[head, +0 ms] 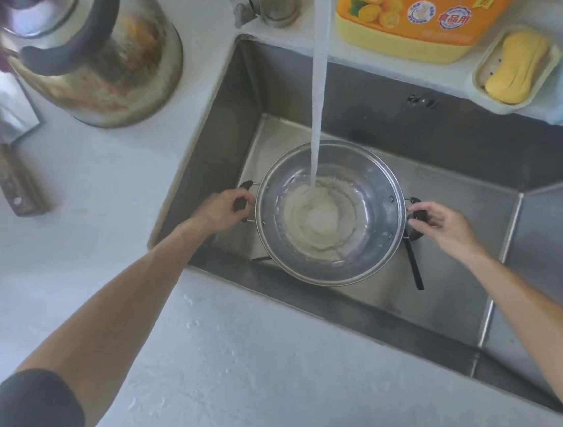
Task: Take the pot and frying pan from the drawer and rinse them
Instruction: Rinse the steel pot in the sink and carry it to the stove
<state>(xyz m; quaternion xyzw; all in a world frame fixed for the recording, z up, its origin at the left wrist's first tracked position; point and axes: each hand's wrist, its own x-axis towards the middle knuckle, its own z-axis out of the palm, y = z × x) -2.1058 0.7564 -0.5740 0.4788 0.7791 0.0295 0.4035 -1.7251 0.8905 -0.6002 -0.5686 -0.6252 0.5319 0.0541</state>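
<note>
pot [330,212] in sink [436,122] under tap stream [316,82], kettle [93,56] and knife [15,177] on counter [91,183] left, soap [516,68] behind right

Both arms reached forward and down; the left hand [222,209] and right hand [440,220] each gripped a side handle.

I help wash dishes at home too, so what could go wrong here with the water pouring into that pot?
The strong water stream hits the middle of the pot and may splash out onto the counter. The left hand and right hand each hold a small handle; as the pot fills and gets heavier, a wet grip might slip.
</note>
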